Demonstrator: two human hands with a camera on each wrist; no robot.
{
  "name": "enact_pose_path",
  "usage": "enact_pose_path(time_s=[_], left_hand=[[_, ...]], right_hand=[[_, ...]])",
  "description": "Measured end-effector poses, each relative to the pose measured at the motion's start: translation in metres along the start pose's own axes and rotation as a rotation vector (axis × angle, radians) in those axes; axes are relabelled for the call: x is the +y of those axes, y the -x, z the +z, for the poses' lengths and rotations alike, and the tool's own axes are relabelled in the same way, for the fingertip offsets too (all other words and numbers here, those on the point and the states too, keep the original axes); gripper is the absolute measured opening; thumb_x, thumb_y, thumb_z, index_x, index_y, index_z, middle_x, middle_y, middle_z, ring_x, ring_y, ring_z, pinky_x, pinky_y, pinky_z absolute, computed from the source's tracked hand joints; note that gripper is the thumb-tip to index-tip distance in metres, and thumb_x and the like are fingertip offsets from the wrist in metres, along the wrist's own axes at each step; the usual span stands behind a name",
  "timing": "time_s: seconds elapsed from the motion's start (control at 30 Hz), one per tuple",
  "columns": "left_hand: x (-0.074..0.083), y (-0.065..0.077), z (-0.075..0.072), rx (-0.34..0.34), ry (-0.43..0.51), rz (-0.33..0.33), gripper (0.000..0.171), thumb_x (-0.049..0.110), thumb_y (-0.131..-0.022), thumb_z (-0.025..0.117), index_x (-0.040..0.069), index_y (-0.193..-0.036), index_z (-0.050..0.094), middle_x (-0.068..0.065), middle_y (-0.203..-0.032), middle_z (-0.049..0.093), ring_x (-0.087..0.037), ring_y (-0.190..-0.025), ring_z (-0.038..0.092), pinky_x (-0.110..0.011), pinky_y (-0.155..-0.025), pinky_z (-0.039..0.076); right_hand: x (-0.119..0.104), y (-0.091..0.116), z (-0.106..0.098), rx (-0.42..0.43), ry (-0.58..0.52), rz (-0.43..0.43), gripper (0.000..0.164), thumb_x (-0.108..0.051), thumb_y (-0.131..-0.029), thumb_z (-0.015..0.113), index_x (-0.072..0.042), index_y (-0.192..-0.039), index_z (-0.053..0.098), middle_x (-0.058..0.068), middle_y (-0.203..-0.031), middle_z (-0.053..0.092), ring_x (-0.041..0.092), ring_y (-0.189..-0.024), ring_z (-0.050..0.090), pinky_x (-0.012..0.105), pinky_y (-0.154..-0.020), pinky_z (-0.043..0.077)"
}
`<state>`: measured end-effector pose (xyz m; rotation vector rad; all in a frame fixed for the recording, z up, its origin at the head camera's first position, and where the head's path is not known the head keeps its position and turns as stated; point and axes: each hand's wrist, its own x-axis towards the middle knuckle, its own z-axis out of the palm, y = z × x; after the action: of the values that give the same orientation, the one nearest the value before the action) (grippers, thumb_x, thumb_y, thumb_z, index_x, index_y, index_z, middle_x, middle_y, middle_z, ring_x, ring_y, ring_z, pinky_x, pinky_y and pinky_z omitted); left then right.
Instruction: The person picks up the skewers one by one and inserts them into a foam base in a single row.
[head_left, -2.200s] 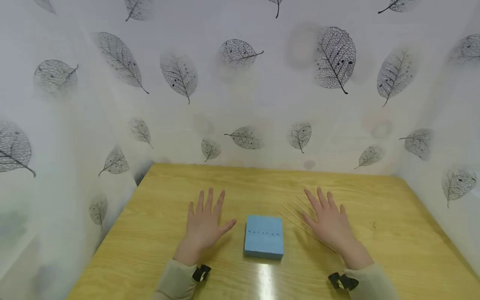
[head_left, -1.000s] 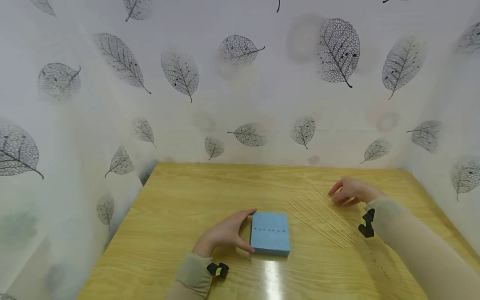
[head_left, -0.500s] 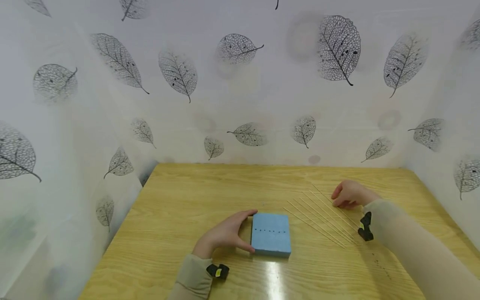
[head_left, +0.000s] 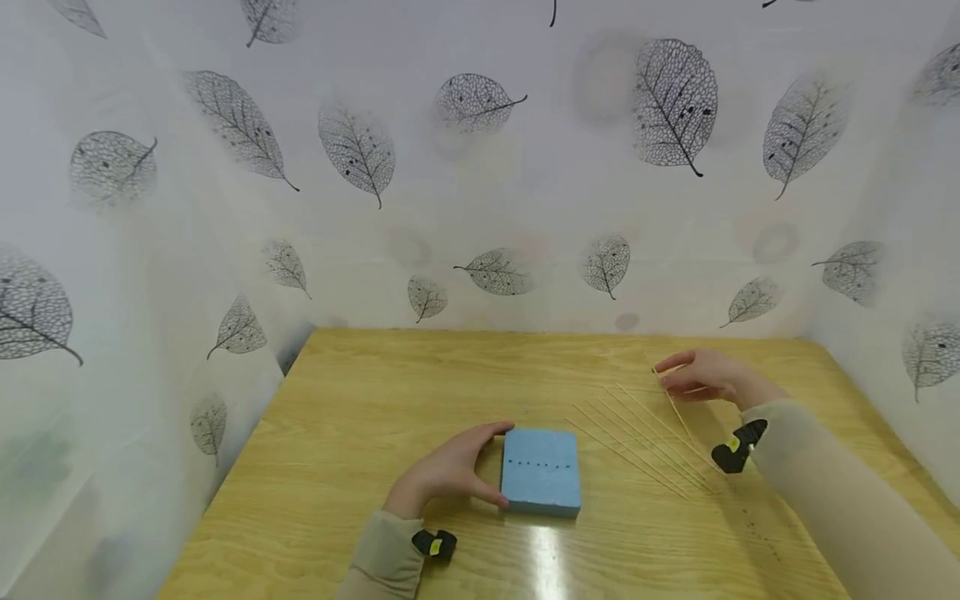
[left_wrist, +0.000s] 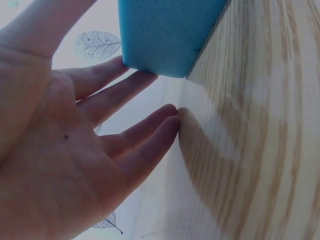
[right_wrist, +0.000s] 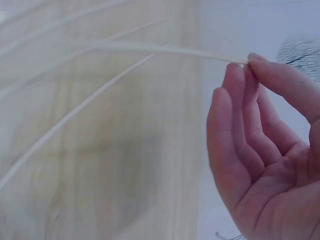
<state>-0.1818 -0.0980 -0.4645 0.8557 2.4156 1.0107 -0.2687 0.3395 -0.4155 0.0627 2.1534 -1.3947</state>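
A blue foam block (head_left: 542, 483) with a row of small dark holes across its top lies flat on the wooden table. My left hand (head_left: 444, 468) spans its left side, thumb at the near corner and fingertips at the far one; in the left wrist view, fingertips meet the block's edge while other fingers rest by the tabletop. Between thumb and fingertips, my right hand (head_left: 705, 379) pinches one end of a thin bamboo stick (right_wrist: 175, 50), raised and slanting down toward the table. Several more bamboo sticks (head_left: 628, 458) lie side by side between block and right hand.
The wooden table (head_left: 390, 375) runs back to a pale curtain (head_left: 480, 200) printed with leaf skeletons, which also hangs at both sides. Small dark marks (head_left: 753, 529) show on the tabletop below the right forearm.
Both hands were spread flat over the table at first. The left hand moved to the block's side; the right hand went to the rightmost stick, took its far end and lifted it.
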Motion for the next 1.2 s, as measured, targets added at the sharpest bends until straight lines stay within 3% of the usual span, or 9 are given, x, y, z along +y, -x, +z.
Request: enact_pose_path(time_s=[0.13, 0.23, 0.47, 0.73, 0.83, 1.0, 1.2], left_hand=[[0.001, 0.001, 0.001, 0.005, 0.011, -0.008, 0.107, 0.040, -0.070, 0.089, 0.013, -0.156, 0.031, -0.002, -0.159, 0.036, -0.024, -0.144, 0.038, -0.044, -0.121, 0.032], [0.001, 0.001, 0.000, 0.016, 0.014, -0.013, 0.107, 0.039, -0.069, 0.090, 0.013, -0.155, 0.032, -0.003, -0.159, 0.037, -0.025, -0.144, 0.039, -0.045, -0.121, 0.032], [-0.003, -0.002, -0.005, 0.034, 0.018, -0.012, 0.106, 0.037, -0.070, 0.090, 0.011, -0.155, 0.032, -0.006, -0.158, 0.037, -0.028, -0.143, 0.039, -0.047, -0.120, 0.033], [-0.012, -0.006, -0.015, 0.046, 0.027, -0.006, 0.104, 0.037, -0.073, 0.088, 0.011, -0.155, 0.031, -0.009, -0.158, 0.037, -0.031, -0.142, 0.040, -0.050, -0.118, 0.034], [-0.014, -0.007, -0.018, 0.044, 0.048, -0.010, 0.104, 0.034, -0.073, 0.088, 0.011, -0.155, 0.030, -0.009, -0.158, 0.037, -0.033, -0.141, 0.041, -0.050, -0.118, 0.035], [-0.013, -0.010, -0.020, 0.046, 0.035, -0.012, 0.104, 0.037, -0.072, 0.088, 0.011, -0.155, 0.031, -0.007, -0.159, 0.036, -0.030, -0.144, 0.038, -0.049, -0.120, 0.032], [-0.012, -0.013, -0.021, 0.048, 0.014, -0.012, 0.103, 0.038, -0.072, 0.088, 0.011, -0.154, 0.034, -0.006, -0.158, 0.038, -0.027, -0.146, 0.035, -0.047, -0.121, 0.031]], right_hand=[[-0.016, 0.011, 0.001, -0.012, -0.231, -0.089, 0.023, -0.006, -0.097, 0.061, -0.012, -0.117, 0.067, -0.003, -0.090, 0.071, 0.011, -0.082, 0.070, 0.030, -0.082, 0.062], [-0.031, 0.022, 0.005, -0.030, -0.351, -0.178, 0.024, -0.003, -0.098, 0.058, -0.023, -0.102, 0.070, -0.003, -0.090, 0.071, 0.010, -0.082, 0.070, 0.029, -0.080, 0.062], [-0.059, 0.045, 0.033, -0.060, -0.517, -0.437, 0.029, 0.006, -0.097, 0.053, -0.016, -0.102, 0.071, 0.000, -0.091, 0.072, 0.016, -0.085, 0.071, 0.033, -0.080, 0.062], [-0.081, 0.054, 0.088, -0.036, -0.694, -0.704, 0.030, 0.015, -0.094, 0.053, -0.006, -0.099, 0.074, 0.006, -0.091, 0.076, 0.020, -0.083, 0.074, 0.037, -0.079, 0.063], [-0.085, 0.051, 0.116, 0.014, -0.693, -0.739, 0.031, 0.017, -0.091, 0.055, -0.007, -0.094, 0.074, 0.005, -0.089, 0.075, 0.019, -0.082, 0.074, 0.036, -0.079, 0.063], [-0.090, 0.041, 0.161, 0.119, -0.608, -0.708, 0.036, 0.018, -0.088, 0.059, -0.014, -0.087, 0.075, 0.000, -0.086, 0.075, 0.015, -0.080, 0.074, 0.033, -0.077, 0.063], [-0.092, 0.026, 0.200, 0.138, -0.537, -0.657, 0.034, 0.014, -0.087, 0.064, -0.018, -0.084, 0.074, -0.003, -0.085, 0.075, 0.013, -0.080, 0.074, 0.033, -0.077, 0.063]])
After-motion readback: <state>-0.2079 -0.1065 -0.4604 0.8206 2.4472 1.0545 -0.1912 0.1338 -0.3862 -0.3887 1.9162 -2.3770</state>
